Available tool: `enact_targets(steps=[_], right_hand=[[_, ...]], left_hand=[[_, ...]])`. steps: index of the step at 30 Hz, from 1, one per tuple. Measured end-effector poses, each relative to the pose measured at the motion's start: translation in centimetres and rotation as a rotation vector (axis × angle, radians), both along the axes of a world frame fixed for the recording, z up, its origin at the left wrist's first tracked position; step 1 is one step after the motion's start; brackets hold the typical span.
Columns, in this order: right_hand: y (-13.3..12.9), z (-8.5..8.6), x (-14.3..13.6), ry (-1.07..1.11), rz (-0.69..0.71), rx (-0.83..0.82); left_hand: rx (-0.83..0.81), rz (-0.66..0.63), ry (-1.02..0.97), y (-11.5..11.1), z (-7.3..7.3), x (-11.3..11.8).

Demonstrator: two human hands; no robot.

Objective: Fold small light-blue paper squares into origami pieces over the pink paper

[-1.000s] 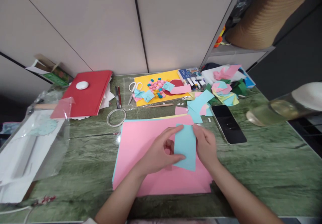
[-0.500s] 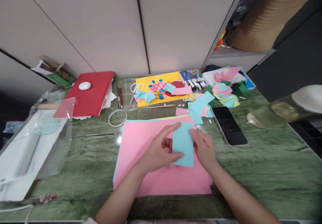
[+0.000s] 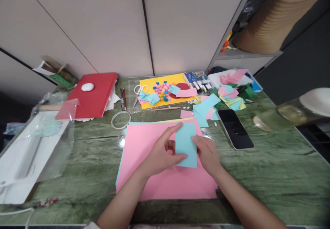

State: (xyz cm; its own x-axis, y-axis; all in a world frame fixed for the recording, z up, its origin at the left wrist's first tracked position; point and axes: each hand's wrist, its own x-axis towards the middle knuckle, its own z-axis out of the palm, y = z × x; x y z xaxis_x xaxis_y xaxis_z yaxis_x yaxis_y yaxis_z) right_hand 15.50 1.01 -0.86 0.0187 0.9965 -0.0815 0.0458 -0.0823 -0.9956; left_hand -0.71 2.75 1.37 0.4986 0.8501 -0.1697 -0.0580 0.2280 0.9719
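A light-blue rectangular piece of paper [image 3: 186, 145] is held between my two hands, over a stack of pink paper sheets [image 3: 144, 143]. My left hand [image 3: 162, 150] grips its left side, thumb low on the front and index finger near the top left corner. On the right edge, my right hand [image 3: 207, 153] pinches the paper with thumb and fingertips. The remaining fingers of both hands are partly hidden behind the paper.
Beyond the stack lie scissors [image 3: 140, 91], a tape roll [image 3: 121, 120], a pencil [image 3: 166, 109] and blue paper scraps [image 3: 203, 110]. A phone [image 3: 235, 128] and a tilted-looking bottle [image 3: 281, 114] are on the right. A red folder [image 3: 95, 95] and plastic sleeve [image 3: 55, 153] occupy the left.
Both hands and the blue paper have shifted slightly up and left. My right thumb sits a little lower along the paper's right edge.
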Motion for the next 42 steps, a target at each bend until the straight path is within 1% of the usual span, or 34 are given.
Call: enact_targets(steps=[2, 4, 8, 10, 15, 18, 21, 25, 30, 35, 38, 42], right_hand=[[0.0, 0.1, 0.0, -0.070, -0.007, 0.032], [0.0, 0.2, 0.0, -0.084, -0.001, 0.031], [0.1, 0.0, -0.1, 0.016, 0.071, 0.011], [0.0, 0.0, -0.2, 0.027, 0.105, 0.002], [-0.2, 0.1, -0.4, -0.078, 0.069, 0.027], [-0.1, 0.0, -0.4, -0.091, 0.085, 0.036], [0.1, 0.0, -0.4, -0.048, 0.128, 0.002], [0.1, -0.1, -0.5, -0.020, 0.188, -0.042], [-0.1, -0.2, -0.5, -0.074, 0.147, -0.065], [0.1, 0.2, -0.5, -0.095, 0.223, -0.042], [0.1, 0.3, -0.5, -0.115, 0.211, -0.024], [0.2, 0.2, -0.5, -0.120, 0.201, -0.048]], left_hand=[[-0.012, -0.010, -0.026, 0.0, 0.0, 0.0], [-0.022, -0.014, -0.053, 0.0, -0.1, 0.0], [-0.035, 0.013, -0.082, 0.1, -0.1, 0.0], [-0.046, 0.030, -0.089, 0.1, -0.1, 0.0], [-0.055, 0.031, -0.108, 0.2, -0.2, -0.1], [-0.002, 0.014, -0.120, 0.4, -0.3, -0.2], [0.045, -0.007, -0.093, 0.6, -0.3, -0.4], [0.034, 0.044, -0.075, 0.8, -0.3, -0.5], [-0.002, 0.033, -0.096, 0.9, -0.3, -0.6], [-0.045, 0.055, -0.076, 1.1, -0.3, -0.8], [-0.035, 0.077, -0.051, 1.2, -0.3, -0.9], [-0.022, 0.083, -0.022, 1.3, -0.4, -0.9]])
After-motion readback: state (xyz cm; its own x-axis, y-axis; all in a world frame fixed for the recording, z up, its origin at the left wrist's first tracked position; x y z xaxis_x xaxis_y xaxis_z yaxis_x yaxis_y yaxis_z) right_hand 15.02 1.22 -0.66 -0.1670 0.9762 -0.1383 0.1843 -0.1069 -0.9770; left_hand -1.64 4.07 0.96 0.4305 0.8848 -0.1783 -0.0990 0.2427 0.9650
